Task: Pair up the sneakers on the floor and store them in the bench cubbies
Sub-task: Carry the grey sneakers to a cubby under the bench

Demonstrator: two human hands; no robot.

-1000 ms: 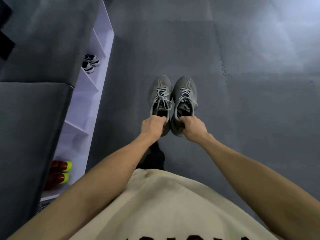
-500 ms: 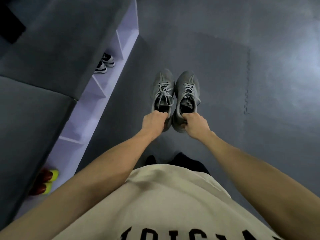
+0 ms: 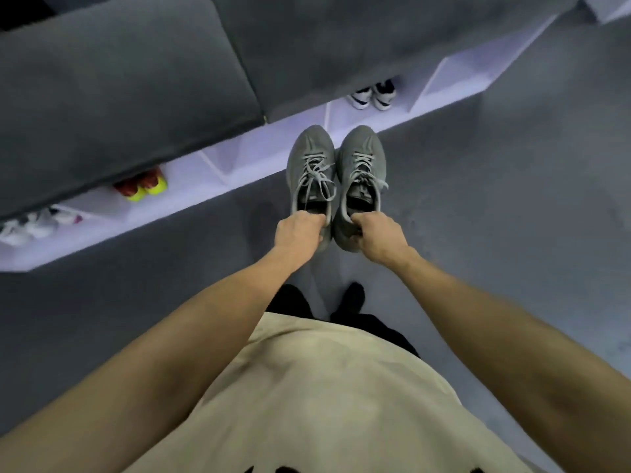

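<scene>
Grey foam-mat floor (image 3: 512, 233) all around, and closest in, a cream shirt (image 3: 324, 404) with both bare forearms reaching out over it. The left hand (image 3: 298, 232) has its fingers curled round the heel of the left grey sneaker (image 3: 310, 172); the right hand (image 3: 377, 233) grips the heel of the right grey sneaker (image 3: 362, 172) the same way. The pair hangs side by side, toes pointing away, right at the front edge of the bench (image 3: 239, 179). Beyond, under dark grey cushions (image 3: 136, 97), the white cubbies show red-and-yellow shoes (image 3: 143, 186), a white pair (image 3: 27, 227) far left, and black-and-white sneakers (image 3: 374, 95) straight ahead.
</scene>
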